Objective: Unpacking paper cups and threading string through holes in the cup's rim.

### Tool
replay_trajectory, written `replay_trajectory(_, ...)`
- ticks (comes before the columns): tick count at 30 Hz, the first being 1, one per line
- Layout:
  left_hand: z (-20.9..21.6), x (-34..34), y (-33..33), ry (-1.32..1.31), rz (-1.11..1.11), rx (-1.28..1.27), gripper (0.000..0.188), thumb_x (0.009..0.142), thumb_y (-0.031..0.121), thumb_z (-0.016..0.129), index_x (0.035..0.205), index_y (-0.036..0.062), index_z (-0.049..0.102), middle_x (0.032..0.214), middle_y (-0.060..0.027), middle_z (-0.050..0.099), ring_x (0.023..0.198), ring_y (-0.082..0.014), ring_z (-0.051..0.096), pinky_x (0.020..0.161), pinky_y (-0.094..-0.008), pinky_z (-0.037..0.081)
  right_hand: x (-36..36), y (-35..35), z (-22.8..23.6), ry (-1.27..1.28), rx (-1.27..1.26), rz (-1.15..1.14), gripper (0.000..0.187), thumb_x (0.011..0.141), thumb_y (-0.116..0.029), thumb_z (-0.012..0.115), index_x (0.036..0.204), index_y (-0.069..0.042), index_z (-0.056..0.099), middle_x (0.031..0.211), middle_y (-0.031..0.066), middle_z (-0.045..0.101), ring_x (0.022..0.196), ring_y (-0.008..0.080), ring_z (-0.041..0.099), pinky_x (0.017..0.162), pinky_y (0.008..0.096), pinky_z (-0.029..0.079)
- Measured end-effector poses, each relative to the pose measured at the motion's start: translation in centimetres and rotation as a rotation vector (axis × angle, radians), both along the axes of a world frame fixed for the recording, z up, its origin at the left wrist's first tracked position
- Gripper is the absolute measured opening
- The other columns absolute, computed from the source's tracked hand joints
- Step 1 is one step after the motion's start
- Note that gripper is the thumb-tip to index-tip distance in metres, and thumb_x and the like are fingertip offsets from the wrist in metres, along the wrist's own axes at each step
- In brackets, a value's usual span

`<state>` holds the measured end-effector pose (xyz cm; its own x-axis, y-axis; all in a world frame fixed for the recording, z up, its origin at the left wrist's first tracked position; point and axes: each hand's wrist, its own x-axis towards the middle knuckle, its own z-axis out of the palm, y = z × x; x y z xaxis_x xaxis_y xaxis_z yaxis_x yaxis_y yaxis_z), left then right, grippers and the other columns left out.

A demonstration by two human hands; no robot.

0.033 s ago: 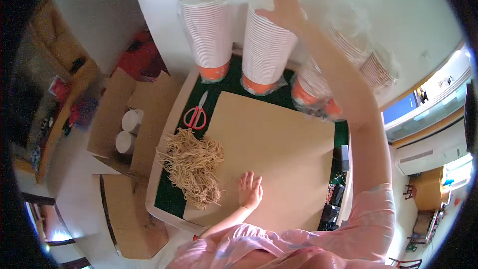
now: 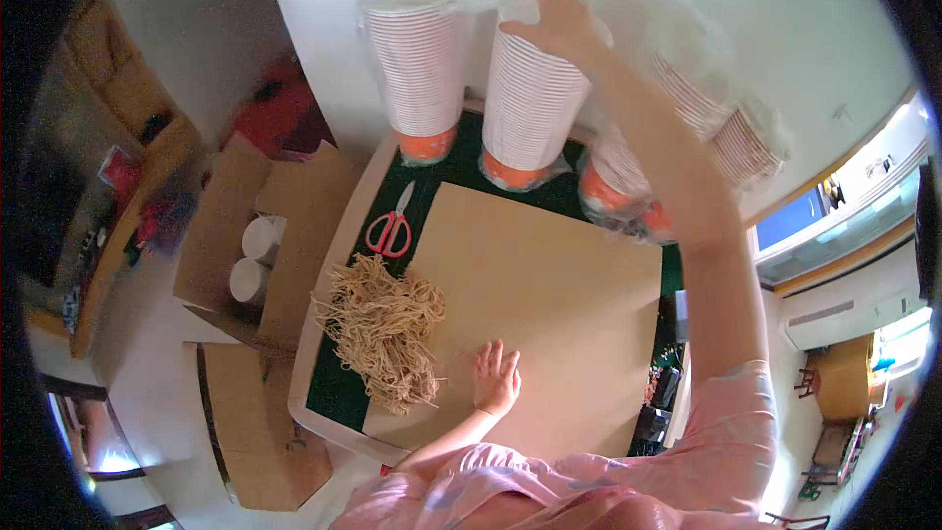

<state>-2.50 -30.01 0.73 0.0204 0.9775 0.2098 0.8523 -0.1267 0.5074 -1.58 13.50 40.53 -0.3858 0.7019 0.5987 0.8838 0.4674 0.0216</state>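
Note:
My right hand (image 2: 559,25) reaches up to the top of a tall stack of white paper cups (image 2: 535,88), its thumb and fingers around the upper rim and the clear plastic sleeve. Part of the fingertips is hidden there. On a large brown cardboard sheet (image 2: 559,304) lies my left hand (image 2: 497,380), palm down with fingers spread, holding nothing. Left of it a tangled heap of tan string (image 2: 388,334) covers the sheet's edge. Red-handled scissors (image 2: 392,229) rest just beyond the heap, blades pointing away.
Another sleeved cup stack (image 2: 417,69) stands at the far left of the table, and shorter stacks (image 2: 613,177) at the right, partly behind my arm. Left of the table, an open carton (image 2: 221,255) holds white cylinders. Small black items (image 2: 653,424) line the right edge.
The whole view has shifted slightly. My right forearm leans a little further left, while the hand stays at the cup stack's top. My left hand keeps its place on the sheet.

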Motion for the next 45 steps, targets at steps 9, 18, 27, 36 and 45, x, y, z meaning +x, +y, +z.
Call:
replay_trajectory(9,-1.2,-0.2,-0.8,-0.091,0.016,0.021,0.044,0.078,0.023,0.059,0.121,0.0144,0.051,0.14,-0.0186,0.033,0.131,-0.0395,0.027,0.101,-0.0581,0.025,0.5,4.4,0.1,0.885,-0.217,0.232,0.029,0.083,-0.019,0.046,0.091,-0.001,0.068,0.088,0.013,0.067,0.082,0.0215,0.06,0.076,0.0335,0.046)
replay_trajectory(18,-2.0,-0.1,-0.3,-0.079,0.039,0.111,0.043,0.076,0.02,0.06,0.117,0.0125,0.053,0.137,-0.0195,0.037,0.129,-0.0392,0.03,0.102,-0.0573,0.025,4.9,-6.5,10.8,0.778,-0.183,0.263,0.024,0.083,-0.012,0.047,0.085,0.0,0.067,0.083,0.0124,0.067,0.08,0.0231,0.06,0.074,0.0342,0.046)
replay_trajectory(27,1.1,-2.6,1.0,-0.726,0.231,0.187,0.014,0.082,0.009,0.057,0.096,0.0069,0.056,0.1,-0.0156,0.057,0.099,-0.0334,0.055,0.083,-0.0421,0.045,10.1,-22.6,13.8,0.814,-0.28,0.518,0.026,0.088,-0.018,0.038,0.093,0.002,0.054,0.079,0.0098,0.058,0.078,0.0221,0.055,0.082,0.0359,0.044)
replay_trajectory(36,44.0,-6.9,-4.4,-0.047,-0.686,0.825,0.045,0.078,0.01,0.059,0.122,0.0058,0.052,0.126,-0.0107,0.053,0.119,-0.0266,0.049,0.101,-0.0424,0.035,13.6,-36.2,4.1,1.347,-1.111,0.923,0.034,0.092,-0.017,0.045,0.124,-0.004,0.046,0.114,0.0093,0.055,0.104,0.0196,0.053,0.094,0.0349,0.043)
replay_trajectory(45,47.7,-3.7,-5.2,0.526,-0.544,0.766,0.039,0.079,0.022,0.063,0.11,0.0027,0.052,0.082,-0.0047,0.058,0.077,-0.0202,0.061,0.069,-0.0334,0.046,15.8,-46.4,5.7,0.683,-0.92,0.626,0.013,0.091,-0.01,0.048,0.09,-0.002,0.058,0.075,0.0027,0.058,0.07,0.0099,0.054,0.064,0.0259,0.044)
